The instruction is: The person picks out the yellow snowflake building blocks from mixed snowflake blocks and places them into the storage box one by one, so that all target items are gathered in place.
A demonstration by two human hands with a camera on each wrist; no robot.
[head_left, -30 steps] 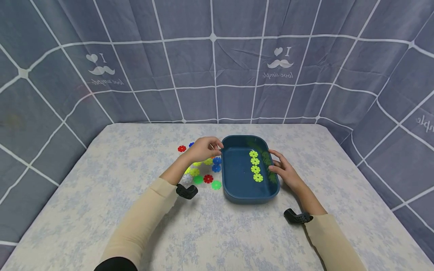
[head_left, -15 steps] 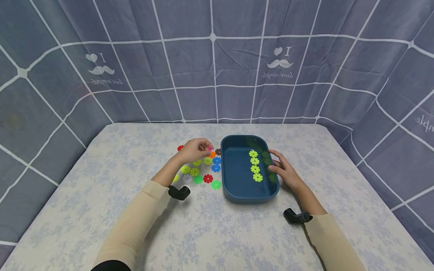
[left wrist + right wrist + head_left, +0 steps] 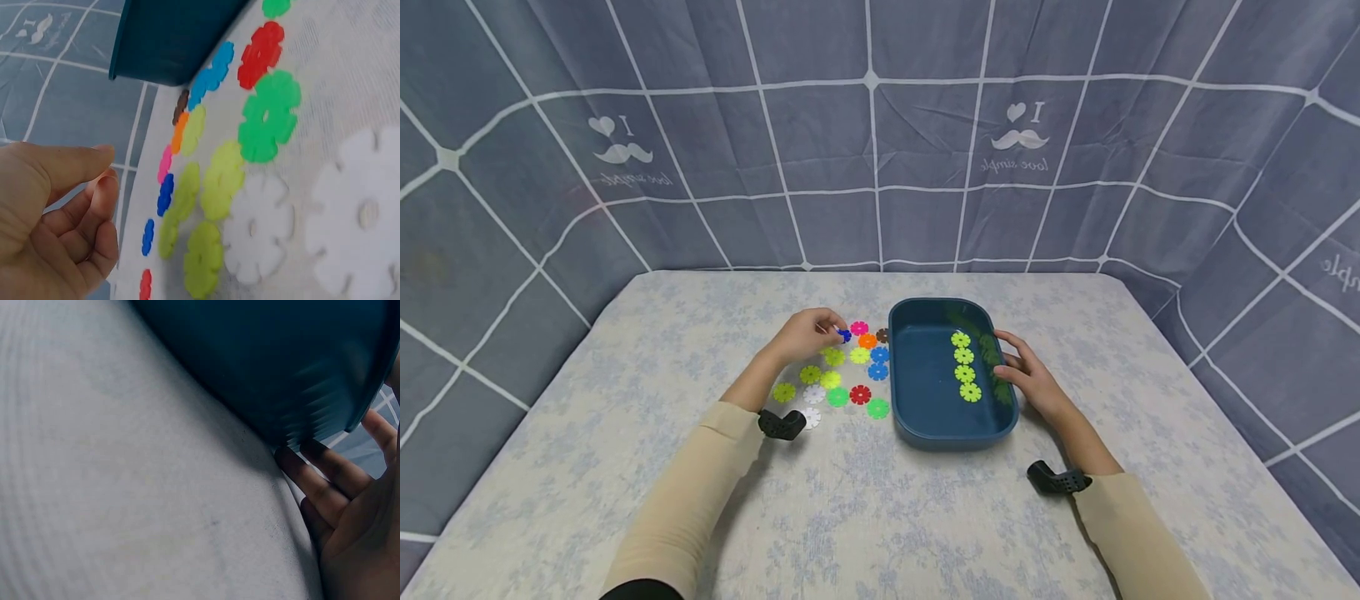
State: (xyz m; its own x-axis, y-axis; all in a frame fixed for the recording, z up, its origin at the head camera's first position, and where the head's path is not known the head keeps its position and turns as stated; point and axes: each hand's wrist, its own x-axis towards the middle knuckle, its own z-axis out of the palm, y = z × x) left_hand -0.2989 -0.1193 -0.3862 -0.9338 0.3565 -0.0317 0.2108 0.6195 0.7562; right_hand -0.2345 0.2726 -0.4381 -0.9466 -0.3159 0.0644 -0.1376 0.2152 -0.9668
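Observation:
My left hand [image 3: 807, 335] hovers over the loose flower-shaped plastic discs left of the box, its fingertips overlapping a dark blue disc [image 3: 846, 336] in the head view. In the left wrist view its thumb and bent fingers come close together with nothing visible between them, and that dark blue disc [image 3: 165, 195] lies on the table beyond. A deep teal box [image 3: 925, 421] stands at mid-table, holding several yellow-green discs [image 3: 964, 373] in a row. My right hand [image 3: 1036, 382] rests against its right side; in the right wrist view extended fingers [image 3: 319, 487] touch the outer wall.
Between hand and box lie pink [image 3: 859, 328], orange [image 3: 867, 341], brown [image 3: 882, 335], light blue [image 3: 878, 372], red [image 3: 861, 394], green [image 3: 877, 408], white [image 3: 813, 394] and yellow-green discs [image 3: 809, 374]. A grey checked curtain [image 3: 917, 175] hangs behind the table.
My left hand has moved left from the box's left rim, past the pink disc, to the dark blue one, uncovering several discs. My right hand and the box have stayed put.

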